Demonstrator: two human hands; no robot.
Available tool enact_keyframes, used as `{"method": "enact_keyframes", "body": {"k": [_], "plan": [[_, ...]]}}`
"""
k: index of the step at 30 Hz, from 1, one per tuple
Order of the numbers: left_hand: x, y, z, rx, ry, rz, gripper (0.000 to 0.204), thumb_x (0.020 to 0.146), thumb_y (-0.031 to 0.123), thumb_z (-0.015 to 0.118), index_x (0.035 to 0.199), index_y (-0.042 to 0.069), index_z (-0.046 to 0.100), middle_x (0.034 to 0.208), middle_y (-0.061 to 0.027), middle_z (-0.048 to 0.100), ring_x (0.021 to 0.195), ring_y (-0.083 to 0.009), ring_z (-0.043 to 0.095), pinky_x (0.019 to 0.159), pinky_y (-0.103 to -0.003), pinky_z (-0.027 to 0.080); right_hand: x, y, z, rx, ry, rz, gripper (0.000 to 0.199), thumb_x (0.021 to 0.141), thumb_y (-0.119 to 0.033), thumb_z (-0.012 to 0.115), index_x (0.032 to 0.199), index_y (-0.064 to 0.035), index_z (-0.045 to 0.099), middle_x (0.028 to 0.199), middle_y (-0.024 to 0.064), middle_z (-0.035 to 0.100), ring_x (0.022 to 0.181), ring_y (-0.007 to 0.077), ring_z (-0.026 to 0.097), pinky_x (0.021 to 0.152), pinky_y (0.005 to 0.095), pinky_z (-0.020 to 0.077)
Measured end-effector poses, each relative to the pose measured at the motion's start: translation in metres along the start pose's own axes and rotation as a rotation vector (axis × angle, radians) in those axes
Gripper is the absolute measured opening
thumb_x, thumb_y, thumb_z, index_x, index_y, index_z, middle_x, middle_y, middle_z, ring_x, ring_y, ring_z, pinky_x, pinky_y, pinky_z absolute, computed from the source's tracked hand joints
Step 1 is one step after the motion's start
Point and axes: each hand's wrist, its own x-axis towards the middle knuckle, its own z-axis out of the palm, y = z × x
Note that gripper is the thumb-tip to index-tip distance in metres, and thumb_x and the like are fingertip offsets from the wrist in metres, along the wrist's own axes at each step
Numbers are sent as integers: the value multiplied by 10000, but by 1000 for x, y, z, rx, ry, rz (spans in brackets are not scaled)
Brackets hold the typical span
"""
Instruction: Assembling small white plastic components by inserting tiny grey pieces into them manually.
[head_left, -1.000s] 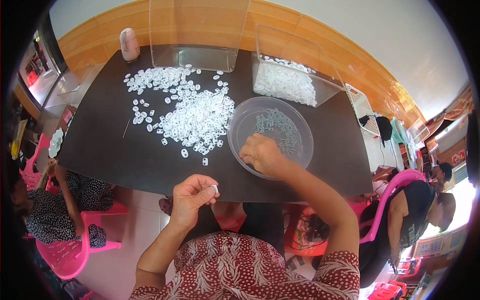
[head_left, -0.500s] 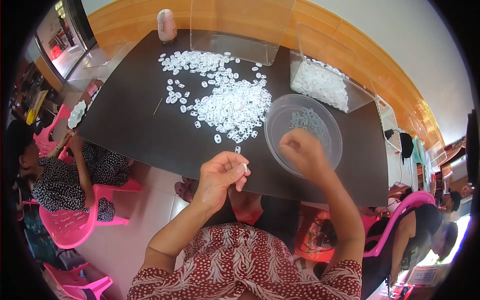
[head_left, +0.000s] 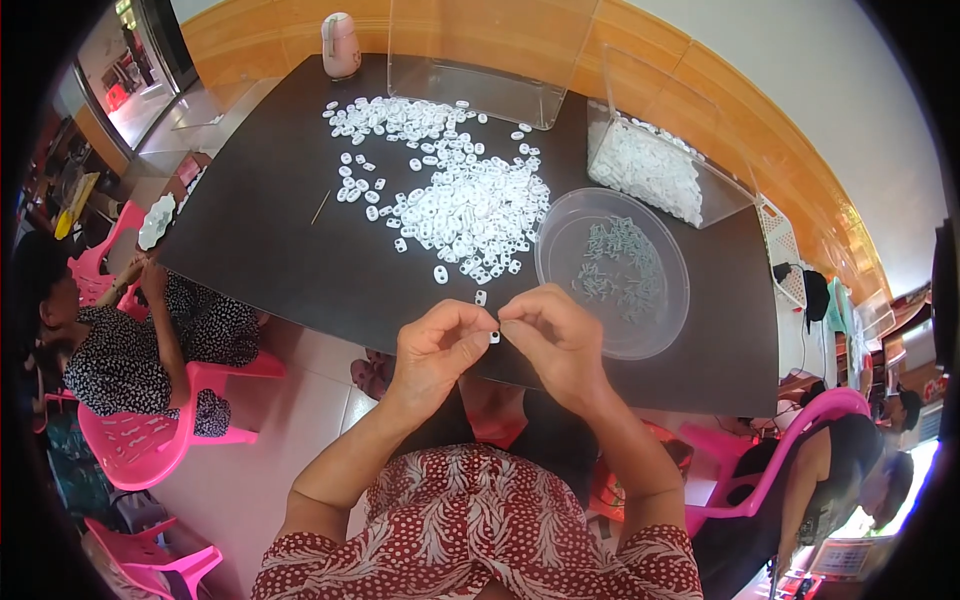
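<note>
Right hand (head_left: 556,345): moved from above clear basin (head_left: 560,250) to beside left hand (head_left: 437,355); fingertips pinched, contents hidden. Left hand: pinching white piece (head_left: 494,338) between the hands, holed face toward camera, long axis unclear.

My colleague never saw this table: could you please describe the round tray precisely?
On the dark table, look just right of the big heap of white pieces. There sits a clear tray with small grey pieces inside; its round shape sets it apart from the clear rectangular boxes beyond.
</note>
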Motion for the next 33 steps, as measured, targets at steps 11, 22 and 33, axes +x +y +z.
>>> {"method": "enact_keyframes", "body": {"k": [11, 22, 33], "plan": [[-6, -2, -3, 241, 101, 188, 104, 852, 24, 626, 946, 4, 587, 810, -8, 563, 695, -81, 519, 620, -232, 445, -9, 7, 27, 278, 114, 126, 125, 815, -9, 645, 936, -14, 614, 810, 2, 586, 700, 53, 525, 609, 209, 436], [-6, -9, 6, 639, 226, 624, 138, 801, 17, 664, 930, 3, 618, 828, -97, 600, 673, -199, 585, 588, -274, 462, -1, -4, 36, 738, 281, 503, 130, 817, -22, 618, 936, 26, 598, 794, 41, 607, 651, 76, 528, 579, 207, 428], [-7, 4, -10, -263, 153, -133, 132, 866, 51, 616, 973, -26, 609, 799, -64, 625, 648, -106, 569, 544, -220, 467, -8, 3, 34, 439, 77, 190, 122, 818, 12, 626, 940, 7, 611, 809, 44, 598, 695, 84, 560, 614, 221, 451]]}}
